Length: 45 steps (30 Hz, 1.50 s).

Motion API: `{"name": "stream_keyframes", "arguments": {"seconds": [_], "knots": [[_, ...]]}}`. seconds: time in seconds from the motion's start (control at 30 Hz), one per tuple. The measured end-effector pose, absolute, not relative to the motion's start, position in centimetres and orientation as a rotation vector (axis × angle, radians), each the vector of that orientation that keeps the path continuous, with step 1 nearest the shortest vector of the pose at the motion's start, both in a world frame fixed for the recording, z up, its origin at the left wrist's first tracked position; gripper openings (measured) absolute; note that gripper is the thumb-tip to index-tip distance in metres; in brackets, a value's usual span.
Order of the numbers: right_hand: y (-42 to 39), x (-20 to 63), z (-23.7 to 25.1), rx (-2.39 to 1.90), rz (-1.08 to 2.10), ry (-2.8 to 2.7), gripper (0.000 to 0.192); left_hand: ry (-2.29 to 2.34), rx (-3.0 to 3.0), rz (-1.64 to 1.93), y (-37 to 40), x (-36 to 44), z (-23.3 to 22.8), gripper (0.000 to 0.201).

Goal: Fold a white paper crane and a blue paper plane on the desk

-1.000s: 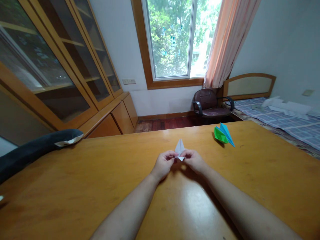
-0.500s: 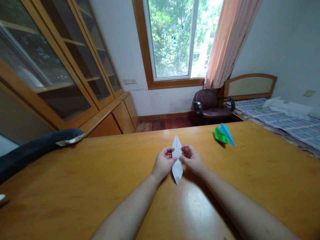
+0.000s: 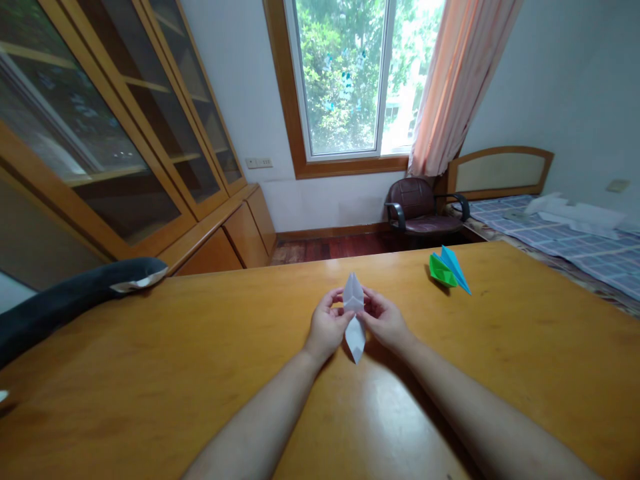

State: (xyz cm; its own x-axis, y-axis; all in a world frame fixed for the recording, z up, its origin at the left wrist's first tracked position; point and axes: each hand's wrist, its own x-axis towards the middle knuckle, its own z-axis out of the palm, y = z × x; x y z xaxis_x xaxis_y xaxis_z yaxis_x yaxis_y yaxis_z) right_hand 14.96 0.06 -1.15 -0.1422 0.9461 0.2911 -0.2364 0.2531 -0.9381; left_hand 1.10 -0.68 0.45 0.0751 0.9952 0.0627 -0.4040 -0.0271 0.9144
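A folded white sheet of paper (image 3: 355,340), long and pointed at both ends, is between my hands over the middle of the table. My left hand (image 3: 327,325) grips its left edge, thumb on top and fingers round the side. On the opposite edge, my right hand (image 3: 387,320) pinches it in much the same way. Both thumbs nearly meet at the paper's middle. The far half is bent upward, and a crease crosses it. Some fingertips are hidden behind the paper.
A green paper boat (image 3: 443,272) and a blue paper plane (image 3: 455,268) touch each other at the table's (image 3: 200,373) far right. A dark, long plush-like object (image 3: 85,287) lies along the left. Beyond the table stand a chair (image 3: 417,207) and a bed (image 3: 550,220).
The far half of the white paper has bent upward, so it looks shorter and its folds open wider. Both hands keep hold of it in nearly the same place.
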Motion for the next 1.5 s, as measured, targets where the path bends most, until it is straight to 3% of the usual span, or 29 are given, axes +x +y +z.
{"name": "stream_keyframes", "arguments": {"seconds": [0.4,0.6,0.83,1.07,1.3,1.5], "knots": [[-0.2,15.2,-0.7,-0.855,1.273,-1.383,0.034,0.845,1.073,1.345,-0.4,0.8,0.2,0.04],[0.0,15.5,-0.7,-1.026,1.036,-1.529,0.016,1.139,1.51,1.365,-0.6,0.3,0.4,0.011],[-0.9,15.8,1.1,-0.947,0.601,-1.723,0.012,1.082,1.64,1.33,-1.3,0.2,1.4,0.019],[-1.3,14.6,0.2,-1.014,0.905,-1.512,0.015,0.986,1.365,1.312,-1.8,0.9,1.8,0.034],[-1.1,14.8,0.7,-1.0,0.727,-1.527,0.015,0.759,1.165,1.202,-1.3,0.7,1.4,0.039],[-1.2,14.9,0.7,-0.932,1.081,-1.447,0.022,0.761,1.198,1.237,-0.8,0.3,0.8,0.035]]}}
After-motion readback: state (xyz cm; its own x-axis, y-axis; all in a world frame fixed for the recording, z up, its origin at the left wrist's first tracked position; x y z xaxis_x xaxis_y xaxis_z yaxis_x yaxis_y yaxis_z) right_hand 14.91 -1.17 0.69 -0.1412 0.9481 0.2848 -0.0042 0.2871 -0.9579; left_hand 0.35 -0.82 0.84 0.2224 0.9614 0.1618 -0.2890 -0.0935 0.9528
